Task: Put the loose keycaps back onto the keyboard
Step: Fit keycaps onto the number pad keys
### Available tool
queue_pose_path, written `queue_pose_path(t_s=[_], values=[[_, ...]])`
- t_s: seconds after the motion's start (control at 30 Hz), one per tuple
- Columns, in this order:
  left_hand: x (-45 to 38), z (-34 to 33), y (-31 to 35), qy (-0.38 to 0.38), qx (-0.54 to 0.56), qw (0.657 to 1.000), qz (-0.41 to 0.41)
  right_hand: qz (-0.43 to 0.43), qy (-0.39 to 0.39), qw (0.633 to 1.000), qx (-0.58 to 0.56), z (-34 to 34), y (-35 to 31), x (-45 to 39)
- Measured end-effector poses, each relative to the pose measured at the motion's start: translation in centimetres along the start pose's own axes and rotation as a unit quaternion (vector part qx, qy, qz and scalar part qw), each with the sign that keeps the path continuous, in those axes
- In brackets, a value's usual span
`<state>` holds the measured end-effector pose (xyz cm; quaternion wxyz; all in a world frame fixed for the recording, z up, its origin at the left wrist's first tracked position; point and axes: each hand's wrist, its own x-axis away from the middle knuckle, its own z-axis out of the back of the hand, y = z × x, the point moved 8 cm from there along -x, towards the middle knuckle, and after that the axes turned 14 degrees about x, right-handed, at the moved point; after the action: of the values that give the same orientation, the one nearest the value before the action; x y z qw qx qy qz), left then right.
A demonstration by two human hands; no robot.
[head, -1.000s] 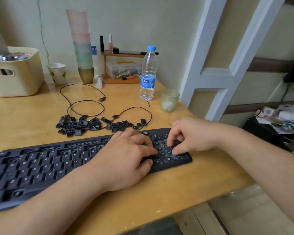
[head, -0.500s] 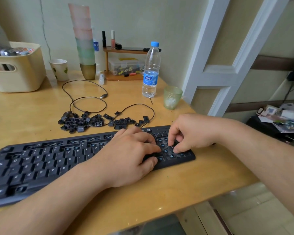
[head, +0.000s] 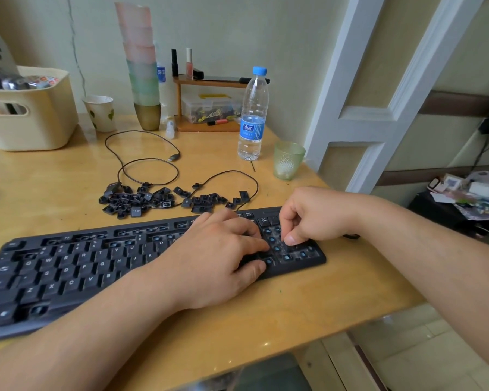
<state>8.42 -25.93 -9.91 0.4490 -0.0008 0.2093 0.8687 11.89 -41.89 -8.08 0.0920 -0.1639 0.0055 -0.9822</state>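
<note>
Pale walls and a white door frame back a wooden desk [head: 54, 176] in the single head view. On it lies the keyboard [head: 68, 266], its letter block mostly capped, while the number pad at its right end shows bare blue stems; several gaps show in the upper rows too. A large heap of loose keycaps [head: 153, 200] waits just behind it, tangled with a black cable [head: 141, 162], so most of the work seems left. Left hand [head: 218, 258] rests on the keyboard, fingers bent, steadying it. Right hand [head: 316, 215] is curled over the pad, fingertips pinched together; whether it holds a cap I cannot tell. Near the desk's right edge stand a bottle [head: 251, 122] and a green glass [head: 287, 160], narrowing elbow room there.
</note>
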Motion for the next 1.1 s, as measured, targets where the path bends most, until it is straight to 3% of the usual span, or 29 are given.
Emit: queue_pose_path(t_s=[0.23, 0.47, 0.9, 1.1], values=[[0.0, 0.0, -0.1, -0.004, 0.002, 1.0, 0.0, 0.011, -0.039, 0.999, 0.018, -0.1, -0.5, -0.7], [0.1, -0.1, -0.1, -0.004, -0.008, 1.0, -0.002, -0.016, -0.034, 0.998, -0.059, -0.9, 0.5, -0.6], [0.2, -0.1, 0.0, -0.004, -0.009, 1.0, -0.005, -0.096, -0.006, 0.995, 0.003, -0.8, 0.5, -0.4], [0.1, 0.1, 0.1, 0.001, -0.006, 1.0, -0.009, -0.103, -0.011, 0.99, -0.093, -1.5, 2.1, -0.3]])
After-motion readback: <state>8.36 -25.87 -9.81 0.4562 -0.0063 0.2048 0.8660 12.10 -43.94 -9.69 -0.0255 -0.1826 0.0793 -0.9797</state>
